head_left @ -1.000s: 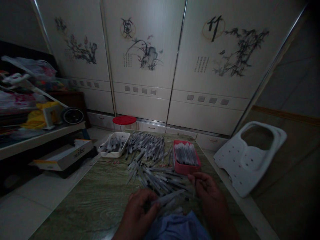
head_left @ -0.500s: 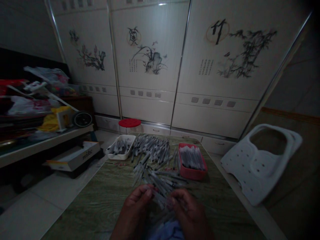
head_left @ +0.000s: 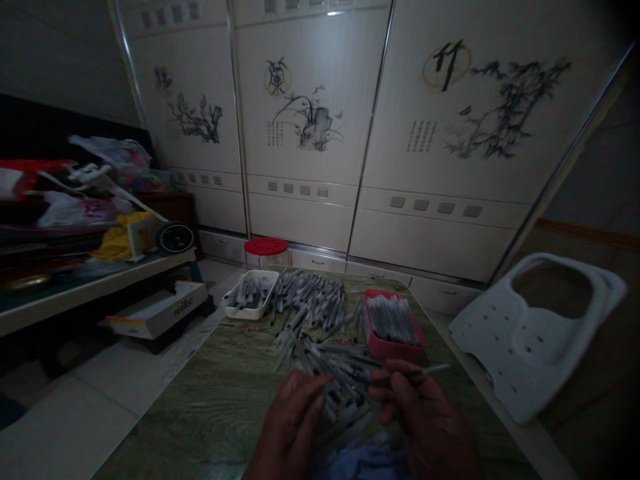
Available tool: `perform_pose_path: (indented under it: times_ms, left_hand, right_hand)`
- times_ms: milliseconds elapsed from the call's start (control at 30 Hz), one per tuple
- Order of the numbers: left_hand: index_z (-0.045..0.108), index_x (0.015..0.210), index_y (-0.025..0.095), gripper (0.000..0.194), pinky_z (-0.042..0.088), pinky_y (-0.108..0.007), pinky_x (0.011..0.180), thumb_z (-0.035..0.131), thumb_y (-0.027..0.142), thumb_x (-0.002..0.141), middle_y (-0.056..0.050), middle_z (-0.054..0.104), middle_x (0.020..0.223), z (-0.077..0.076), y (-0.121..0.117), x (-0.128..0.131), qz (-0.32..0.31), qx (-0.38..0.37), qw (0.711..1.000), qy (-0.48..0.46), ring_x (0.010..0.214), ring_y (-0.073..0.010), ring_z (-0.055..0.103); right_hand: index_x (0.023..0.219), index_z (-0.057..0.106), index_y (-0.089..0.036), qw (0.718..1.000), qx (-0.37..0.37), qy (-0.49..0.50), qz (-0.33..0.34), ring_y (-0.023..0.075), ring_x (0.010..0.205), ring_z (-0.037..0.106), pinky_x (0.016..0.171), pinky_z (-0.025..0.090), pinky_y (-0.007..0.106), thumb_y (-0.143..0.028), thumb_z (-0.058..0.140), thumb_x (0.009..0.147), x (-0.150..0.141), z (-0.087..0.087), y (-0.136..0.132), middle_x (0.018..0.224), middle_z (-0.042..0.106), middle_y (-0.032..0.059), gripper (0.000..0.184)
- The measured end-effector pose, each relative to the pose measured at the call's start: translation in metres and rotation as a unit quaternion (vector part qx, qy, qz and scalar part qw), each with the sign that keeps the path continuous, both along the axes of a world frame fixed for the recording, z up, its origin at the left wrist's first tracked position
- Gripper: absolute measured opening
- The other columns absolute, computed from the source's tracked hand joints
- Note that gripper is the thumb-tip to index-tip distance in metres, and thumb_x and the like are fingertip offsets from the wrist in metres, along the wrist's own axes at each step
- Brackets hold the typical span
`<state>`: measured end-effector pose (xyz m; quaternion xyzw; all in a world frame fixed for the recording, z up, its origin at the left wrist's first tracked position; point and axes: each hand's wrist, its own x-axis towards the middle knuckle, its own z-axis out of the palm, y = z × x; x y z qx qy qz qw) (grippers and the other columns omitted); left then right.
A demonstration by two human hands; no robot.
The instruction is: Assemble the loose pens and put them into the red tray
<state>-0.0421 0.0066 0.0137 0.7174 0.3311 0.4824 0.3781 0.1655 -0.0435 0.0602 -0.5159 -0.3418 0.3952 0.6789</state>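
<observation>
A heap of grey pens [head_left: 313, 313] covers the far half of a green wood-grain table [head_left: 220, 407]. My left hand [head_left: 293, 423] curls its fingers around a bundle of pens at the near edge. My right hand [head_left: 417, 413] pinches one thin pen [head_left: 425, 369] that points to the right, just below a red tray [head_left: 395, 343] packed with pens. A white tray [head_left: 250, 297] with a few pens sits at the far left of the table. Blue cloth [head_left: 363, 463] lies between my wrists.
White wardrobe doors with ink drawings fill the back wall. A red stool [head_left: 266, 247] stands behind the table. A white perforated plastic seat [head_left: 535, 333] leans at the right. At the left are a cluttered shelf [head_left: 75, 267] and a flat cardboard box [head_left: 160, 310] on the floor.
My hands came together over the pens, then my right hand drew out to the right with a single pen. The view shifted slightly to the left.
</observation>
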Motion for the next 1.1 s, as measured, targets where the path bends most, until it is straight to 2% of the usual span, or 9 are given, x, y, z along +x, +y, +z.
perform_pose_path:
  times_ms: [367,600,667,767,833,900,967,1033,1100]
  left_hand:
    - [0.067,0.14,0.036,0.038,0.058,-0.032,0.087,0.054,0.024,0.106,-0.006,0.071,0.11,-0.01,0.0,0.007,-0.043,0.073,0.996,0.032,0.098,-0.0204,0.069]
    - [0.067,0.143,0.036,0.04,0.058,-0.03,0.082,0.054,0.025,0.106,-0.005,0.072,0.102,-0.008,-0.001,0.011,-0.056,0.07,0.995,0.034,0.092,-0.0196,0.07]
    - [0.068,0.142,0.037,0.04,0.059,-0.031,0.084,0.055,0.027,0.106,-0.006,0.073,0.104,-0.008,-0.002,0.01,-0.049,0.053,0.997,0.034,0.094,-0.0205,0.07]
    - [0.07,0.14,0.038,0.039,0.059,-0.032,0.087,0.057,0.028,0.105,-0.006,0.075,0.108,-0.011,-0.003,0.009,-0.025,0.05,0.998,0.022,0.098,-0.0217,0.071]
    - [0.071,0.138,0.037,0.037,0.06,-0.033,0.087,0.057,0.029,0.105,-0.007,0.075,0.107,-0.012,-0.002,0.008,-0.021,0.052,0.998,0.019,0.097,-0.0219,0.071]
    - [0.073,0.137,0.034,0.036,0.06,-0.033,0.087,0.057,0.03,0.105,-0.008,0.076,0.107,-0.013,-0.002,0.007,-0.021,0.041,0.999,0.026,0.097,-0.022,0.072]
    - [0.073,0.137,0.033,0.036,0.06,-0.033,0.087,0.056,0.031,0.105,-0.009,0.076,0.107,-0.013,-0.002,0.005,-0.016,0.025,0.999,0.033,0.097,-0.0222,0.072]
    - [0.073,0.137,0.034,0.036,0.059,-0.033,0.088,0.056,0.032,0.106,-0.008,0.075,0.107,-0.013,-0.001,0.004,-0.003,0.017,0.999,0.037,0.097,-0.0223,0.072]
    - [0.074,0.136,0.034,0.035,0.059,-0.033,0.089,0.056,0.033,0.105,-0.008,0.075,0.105,-0.013,0.0,0.002,0.01,0.015,0.999,0.045,0.097,-0.0225,0.071]
  right_hand:
    - [0.102,0.078,-0.021,0.998,-0.026,-0.06,-0.003,0.027,0.079,0.077,0.055,0.054,0.03,-0.063,0.08,0.083,-0.016,-0.008,0.001,0.097,0.084,0.0112,0.046]
    - [0.101,0.082,-0.02,0.987,-0.044,-0.151,0.044,0.0273,0.079,0.078,0.076,0.061,0.037,-0.069,0.074,0.086,-0.017,-0.01,0.001,0.085,0.083,0.0087,0.051]
    - [0.114,0.082,-0.021,0.98,-0.056,-0.175,0.075,0.0289,0.084,0.079,0.079,0.061,0.037,-0.069,0.072,0.087,-0.016,-0.011,0.0,0.091,0.085,0.0101,0.056]
    - [0.141,0.07,-0.024,0.978,-0.075,-0.169,0.096,0.0298,0.098,0.079,0.088,0.061,0.039,-0.07,0.065,0.093,-0.009,-0.014,-0.001,0.118,0.083,0.0137,0.067]
    - [0.146,0.066,-0.025,0.98,-0.071,-0.16,0.089,0.03,0.105,0.078,0.094,0.058,0.041,-0.072,0.058,0.096,-0.003,-0.014,-0.001,0.121,0.082,0.0139,0.069]
    - [0.141,0.069,-0.023,0.981,-0.068,-0.164,0.083,0.0296,0.103,0.077,0.093,0.058,0.04,-0.073,0.056,0.097,0.006,-0.013,-0.001,0.111,0.084,0.0123,0.067]
    - [0.128,0.075,-0.022,0.975,-0.086,-0.195,0.062,0.0277,0.089,0.076,0.08,0.058,0.035,-0.07,0.059,0.095,0.016,-0.011,0.0,0.095,0.083,0.0086,0.06]
    - [0.113,0.078,-0.023,0.959,-0.114,-0.259,0.025,0.0259,0.076,0.073,0.067,0.054,0.032,-0.063,0.062,0.094,0.028,-0.011,0.003,0.085,0.079,0.005,0.047]
    - [0.099,0.077,-0.025,0.937,-0.125,-0.328,-0.009,0.0262,0.077,0.071,0.067,0.052,0.032,-0.054,0.061,0.094,0.041,-0.015,0.004,0.083,0.078,0.0036,0.034]
